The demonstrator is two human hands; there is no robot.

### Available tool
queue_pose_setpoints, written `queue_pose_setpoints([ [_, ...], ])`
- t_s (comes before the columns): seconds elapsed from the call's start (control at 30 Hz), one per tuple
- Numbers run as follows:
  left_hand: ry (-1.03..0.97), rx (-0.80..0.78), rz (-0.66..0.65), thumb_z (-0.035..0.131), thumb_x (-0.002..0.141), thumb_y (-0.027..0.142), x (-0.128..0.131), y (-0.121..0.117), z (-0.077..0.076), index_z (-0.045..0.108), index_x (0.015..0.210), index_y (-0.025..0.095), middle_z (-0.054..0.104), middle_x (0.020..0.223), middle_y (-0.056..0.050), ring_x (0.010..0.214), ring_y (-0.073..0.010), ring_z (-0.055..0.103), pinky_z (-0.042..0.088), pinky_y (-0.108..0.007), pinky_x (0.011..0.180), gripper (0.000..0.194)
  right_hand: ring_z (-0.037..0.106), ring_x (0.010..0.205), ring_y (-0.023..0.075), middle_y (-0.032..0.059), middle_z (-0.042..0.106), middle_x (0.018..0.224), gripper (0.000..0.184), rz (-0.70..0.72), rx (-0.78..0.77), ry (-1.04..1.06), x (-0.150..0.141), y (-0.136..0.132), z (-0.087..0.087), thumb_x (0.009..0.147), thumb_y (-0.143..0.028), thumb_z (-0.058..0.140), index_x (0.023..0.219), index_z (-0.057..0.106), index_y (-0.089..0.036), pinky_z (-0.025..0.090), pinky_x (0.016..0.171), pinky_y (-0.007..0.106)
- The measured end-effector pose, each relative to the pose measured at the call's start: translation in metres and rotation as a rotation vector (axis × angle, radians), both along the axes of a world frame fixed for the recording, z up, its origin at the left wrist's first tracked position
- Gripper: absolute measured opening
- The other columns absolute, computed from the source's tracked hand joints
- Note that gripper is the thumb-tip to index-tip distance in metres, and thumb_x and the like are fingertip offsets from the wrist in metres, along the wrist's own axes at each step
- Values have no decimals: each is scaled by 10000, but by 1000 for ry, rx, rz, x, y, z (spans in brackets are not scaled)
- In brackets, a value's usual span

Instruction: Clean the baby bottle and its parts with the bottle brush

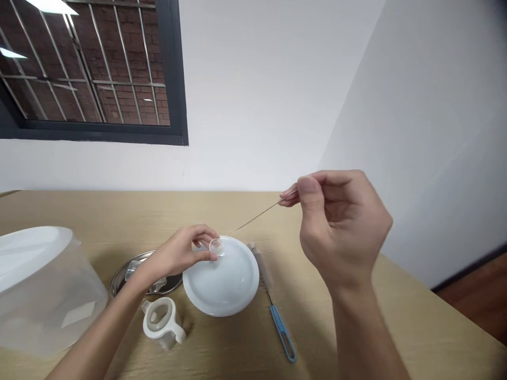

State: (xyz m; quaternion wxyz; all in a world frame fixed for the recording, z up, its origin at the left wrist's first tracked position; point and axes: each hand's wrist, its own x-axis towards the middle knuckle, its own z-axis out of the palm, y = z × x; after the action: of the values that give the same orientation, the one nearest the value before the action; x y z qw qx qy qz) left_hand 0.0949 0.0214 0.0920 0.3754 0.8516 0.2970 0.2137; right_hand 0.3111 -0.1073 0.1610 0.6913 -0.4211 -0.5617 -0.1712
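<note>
Between its thumb and fingers, my left hand [186, 248] holds a small clear round cup [216, 246] over the upper left of a white dish [224, 287]. Raised to the right, my right hand [344, 227] pinches a thin metal rod [255, 217]. The rod slants down to the left, its far end near the clear cup and the dish's back rim. Whether the tip touches either one I cannot tell. A long-handled brush with a blue handle [282, 332] lies just right of the dish.
A round metal tray [115, 282] with clear pieces in it sits partly behind my left forearm. Nearer stands a white two-handled ring piece [152, 331]. A large translucent lidded tub [51, 311] is at the left. The wooden table [130, 211] meets a white wall below a barred window.
</note>
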Motion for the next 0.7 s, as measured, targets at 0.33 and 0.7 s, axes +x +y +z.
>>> queue_pose_setpoints([
  [0.33, 14, -45, -1, 789, 810, 370, -1, 2, -5, 699, 1107, 224, 745, 1109, -49, 1043, -249, 678, 516, -403, 956, 343, 694, 722, 101, -21, 673, 792, 81, 182, -167, -94, -11, 29, -21, 1013, -172, 584, 934, 590, -189, 613, 691, 259],
  [0.7, 36, -65, 12, 805, 809, 397, -1, 0, -5, 716, 1090, 245, 750, 1139, -28, 1075, -254, 687, 524, -403, 966, 332, 676, 688, 89, -13, 645, 766, 125, -23, -72, -386, -16, 35, -27, 1013, -93, 553, 917, 580, -167, 548, 631, 218],
])
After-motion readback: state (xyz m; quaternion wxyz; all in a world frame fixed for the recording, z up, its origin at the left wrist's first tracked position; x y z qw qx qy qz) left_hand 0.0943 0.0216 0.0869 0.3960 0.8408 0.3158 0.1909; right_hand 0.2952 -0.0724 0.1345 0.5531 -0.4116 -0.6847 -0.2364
